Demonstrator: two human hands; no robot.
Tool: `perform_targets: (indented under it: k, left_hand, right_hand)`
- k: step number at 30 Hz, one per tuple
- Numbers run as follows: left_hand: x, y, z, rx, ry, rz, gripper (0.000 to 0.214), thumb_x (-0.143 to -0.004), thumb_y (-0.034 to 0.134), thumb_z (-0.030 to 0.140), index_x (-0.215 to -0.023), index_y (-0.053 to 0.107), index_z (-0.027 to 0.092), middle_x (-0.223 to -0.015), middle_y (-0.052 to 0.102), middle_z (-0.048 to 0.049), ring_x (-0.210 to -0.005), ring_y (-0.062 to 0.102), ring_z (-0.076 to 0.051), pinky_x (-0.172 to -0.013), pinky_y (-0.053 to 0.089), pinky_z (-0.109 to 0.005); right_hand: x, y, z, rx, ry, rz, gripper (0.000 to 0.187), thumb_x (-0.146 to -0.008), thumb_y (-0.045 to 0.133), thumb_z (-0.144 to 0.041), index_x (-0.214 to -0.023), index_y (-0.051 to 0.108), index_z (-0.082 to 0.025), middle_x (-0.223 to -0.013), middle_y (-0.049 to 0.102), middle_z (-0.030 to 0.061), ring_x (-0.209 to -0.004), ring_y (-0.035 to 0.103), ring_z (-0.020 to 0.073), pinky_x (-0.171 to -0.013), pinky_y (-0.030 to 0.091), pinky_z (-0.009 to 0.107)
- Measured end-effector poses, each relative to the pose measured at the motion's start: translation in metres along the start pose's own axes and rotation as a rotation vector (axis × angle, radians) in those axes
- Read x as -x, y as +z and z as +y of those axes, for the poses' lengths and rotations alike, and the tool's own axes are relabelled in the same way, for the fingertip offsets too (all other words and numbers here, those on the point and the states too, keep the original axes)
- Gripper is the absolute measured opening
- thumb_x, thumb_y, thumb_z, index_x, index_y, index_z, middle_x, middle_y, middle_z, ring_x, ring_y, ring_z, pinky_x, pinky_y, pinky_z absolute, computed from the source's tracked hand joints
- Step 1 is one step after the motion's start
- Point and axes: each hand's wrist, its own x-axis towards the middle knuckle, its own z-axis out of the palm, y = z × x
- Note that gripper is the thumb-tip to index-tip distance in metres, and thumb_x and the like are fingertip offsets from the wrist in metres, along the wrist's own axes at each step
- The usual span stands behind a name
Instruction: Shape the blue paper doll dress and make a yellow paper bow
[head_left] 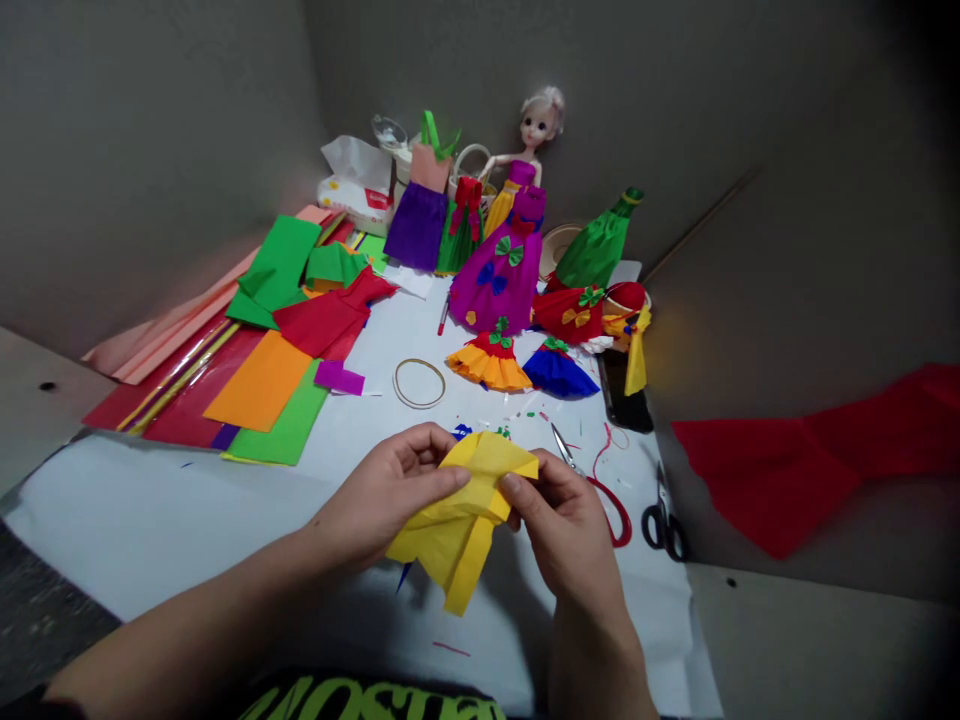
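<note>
My left hand and my right hand both pinch a folded piece of yellow crepe paper in front of my chest. Its loose flaps hang down below my fingers. Just past my right hand lie small silver scissors, their blades near my knuckles. A thin red paper strip curls beside them. Scraps of coloured paper are scattered just beyond the yellow piece.
White paper covers the table. Stacked coloured paper sheets lie at left, and a doll stands behind several paper dresses. Black-handled scissors lie at the right edge, with a wire hoop mid-table. Grey walls surround the table.
</note>
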Motion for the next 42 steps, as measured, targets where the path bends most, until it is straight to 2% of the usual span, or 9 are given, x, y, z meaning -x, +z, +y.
perform_targets:
  k: [2,6,9,14,18,24,31,37,42]
  left_hand:
    - [0.001,0.005,-0.003,-0.031,0.068,0.06,0.024,-0.079,0.076,0.033,-0.085,0.058,0.018,-0.077,0.063,0.0015,-0.066,0.059,-0.011,-0.06,0.047,-0.021]
    - [0.003,0.011,-0.007,-0.063,0.167,0.164,0.023,-0.076,0.077,0.028,-0.083,0.057,0.018,-0.078,0.061,0.0009,-0.072,0.059,-0.012,-0.065,0.047,-0.022]
    - [0.003,0.01,-0.01,0.034,0.159,0.16,0.024,-0.075,0.077,0.022,-0.087,0.057,0.019,-0.082,0.061,0.0013,-0.076,0.059,-0.012,-0.069,0.047,-0.022]
    - [0.003,0.005,-0.006,0.256,0.04,-0.002,0.037,-0.074,0.077,0.014,-0.107,0.06,0.018,-0.1,0.067,-0.0047,-0.091,0.065,-0.017,-0.082,0.051,-0.028]
    - [0.002,0.003,-0.001,0.339,-0.028,-0.064,0.036,-0.074,0.078,0.014,-0.106,0.062,0.015,-0.103,0.069,-0.0078,-0.091,0.066,-0.017,-0.084,0.051,-0.028]
    - [-0.001,0.003,-0.002,0.36,0.09,0.067,0.02,-0.08,0.076,0.024,-0.089,0.059,0.016,-0.09,0.068,-0.0029,-0.084,0.065,-0.014,-0.08,0.052,-0.025]
    - [-0.006,0.004,-0.01,0.013,0.395,0.324,0.025,-0.085,0.072,0.035,-0.091,0.052,0.021,-0.082,0.063,0.003,-0.073,0.06,-0.012,-0.065,0.049,-0.021]
    - [-0.01,-0.002,-0.011,-0.103,0.444,0.405,0.027,-0.085,0.071,0.042,-0.091,0.053,0.021,-0.081,0.064,0.0019,-0.07,0.06,-0.012,-0.064,0.049,-0.022]
    - [-0.01,-0.004,-0.012,-0.14,0.414,0.443,0.032,-0.083,0.071,0.048,-0.093,0.053,0.023,-0.075,0.066,0.0018,-0.063,0.06,-0.013,-0.059,0.049,-0.023]
  right_hand:
    - [0.0,0.004,0.0,-0.024,-0.018,-0.013,0.017,-0.082,0.076,-0.033,-0.095,0.068,-0.024,-0.084,0.068,-0.002,-0.075,0.061,0.0107,-0.065,0.051,0.019]
    - [0.004,0.021,0.001,-0.07,0.051,-0.059,0.053,-0.065,0.088,-0.02,-0.109,0.06,-0.029,-0.1,0.07,-0.0022,-0.091,0.067,0.0165,-0.076,0.056,0.025]
    - [0.005,0.031,0.003,-0.052,0.061,0.006,0.044,-0.071,0.084,-0.023,-0.106,0.058,-0.028,-0.099,0.07,-0.0008,-0.089,0.069,0.0175,-0.076,0.057,0.027]
    - [0.004,0.031,0.003,0.032,-0.068,0.115,0.032,-0.084,0.073,-0.031,-0.111,0.056,-0.026,-0.106,0.07,0.0042,-0.096,0.068,0.0194,-0.081,0.055,0.03]
    - [0.006,0.026,0.004,0.195,-0.109,0.18,0.018,-0.094,0.06,-0.037,-0.105,0.06,-0.024,-0.092,0.066,0.0024,-0.083,0.062,0.017,-0.072,0.051,0.027]
    - [0.007,0.026,0.005,0.159,-0.096,0.192,0.018,-0.091,0.063,-0.041,-0.095,0.061,-0.024,-0.08,0.06,-0.0003,-0.074,0.057,0.0162,-0.065,0.048,0.026]
    - [0.006,0.023,0.004,-0.114,0.095,0.124,0.025,-0.083,0.074,-0.042,-0.091,0.058,-0.026,-0.079,0.066,-0.0023,-0.066,0.062,0.0146,-0.059,0.052,0.025]
    - [-0.001,0.016,0.01,-0.06,0.053,0.237,0.03,-0.075,0.081,-0.042,-0.081,0.058,-0.023,-0.071,0.061,-0.0036,-0.06,0.055,0.0123,-0.055,0.048,0.022]
    - [-0.003,0.013,0.013,0.012,0.021,0.306,0.029,-0.081,0.074,-0.047,-0.082,0.059,-0.023,-0.065,0.055,-0.0041,-0.056,0.049,0.0122,-0.051,0.041,0.022]
